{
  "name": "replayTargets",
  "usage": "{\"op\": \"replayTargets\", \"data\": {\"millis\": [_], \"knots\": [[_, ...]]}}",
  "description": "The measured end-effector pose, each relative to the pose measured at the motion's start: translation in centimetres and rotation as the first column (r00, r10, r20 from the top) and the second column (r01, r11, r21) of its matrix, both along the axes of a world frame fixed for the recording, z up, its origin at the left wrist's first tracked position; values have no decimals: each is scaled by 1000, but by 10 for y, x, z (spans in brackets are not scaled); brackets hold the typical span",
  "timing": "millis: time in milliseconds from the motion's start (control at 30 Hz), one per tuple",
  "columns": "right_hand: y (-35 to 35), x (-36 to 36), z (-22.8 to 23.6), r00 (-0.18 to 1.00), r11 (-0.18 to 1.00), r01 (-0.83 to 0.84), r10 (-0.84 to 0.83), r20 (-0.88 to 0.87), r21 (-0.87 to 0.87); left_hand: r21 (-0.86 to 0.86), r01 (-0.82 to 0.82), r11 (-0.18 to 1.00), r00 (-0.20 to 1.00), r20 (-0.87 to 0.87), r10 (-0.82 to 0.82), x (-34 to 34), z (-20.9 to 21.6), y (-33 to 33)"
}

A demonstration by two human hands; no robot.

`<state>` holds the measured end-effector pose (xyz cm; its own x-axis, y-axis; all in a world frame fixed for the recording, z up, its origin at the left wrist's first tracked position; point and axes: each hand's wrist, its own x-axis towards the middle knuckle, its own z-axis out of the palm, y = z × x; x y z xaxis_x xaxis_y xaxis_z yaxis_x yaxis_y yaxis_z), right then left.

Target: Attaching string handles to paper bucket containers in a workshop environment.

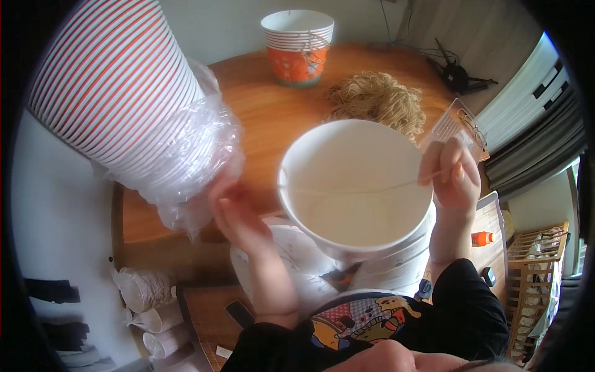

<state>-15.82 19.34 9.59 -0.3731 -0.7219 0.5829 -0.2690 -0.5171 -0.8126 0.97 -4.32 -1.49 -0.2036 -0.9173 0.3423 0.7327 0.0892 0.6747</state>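
Note:
A large white paper bucket (pixel 347 226) sits in front of my body, its mouth tilted up and its inside bare. A thin cord (pixel 347 192) runs across the mouth from the bucket's left rim to my right hand (pixel 453 170). My right hand is closed in a pinch on that cord, beside the right rim. To the left of the bucket, my left hand (pixel 238 217) is blurred by motion. Its fingers look loosely apart, with nothing visible in them. It is near the clear plastic bag (pixel 198 142) around a tall stack of white buckets (pixel 114 80).
A shorter stack of orange-sided buckets (pixel 297 62) stands at the back of the wooden table (pixel 248 105). Behind the bucket lies a heap of tan cords (pixel 378 99). A clear plastic tray (pixel 455 124) is beyond my right hand. Nested white buckets (pixel 145 291) lie at lower left.

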Motion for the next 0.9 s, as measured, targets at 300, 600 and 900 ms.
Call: {"op": "replayTargets", "data": {"millis": [300, 600, 900], "knots": [[-10, 58, -1, 936, 911, 351, -351, -42, 214, -549, -220, 807, 960, 27, 280, 13, 21, 30], [-37, 70, -22, 795, 835, 532, -437, -422, 137, -564, 562, 605, 814, 509, -281, 22, 23, 61], [-61, 83, -25, 732, 775, 616, -496, -467, 142, -67, 691, 720, 507, 755, -417, -3, 18, 70]]}}
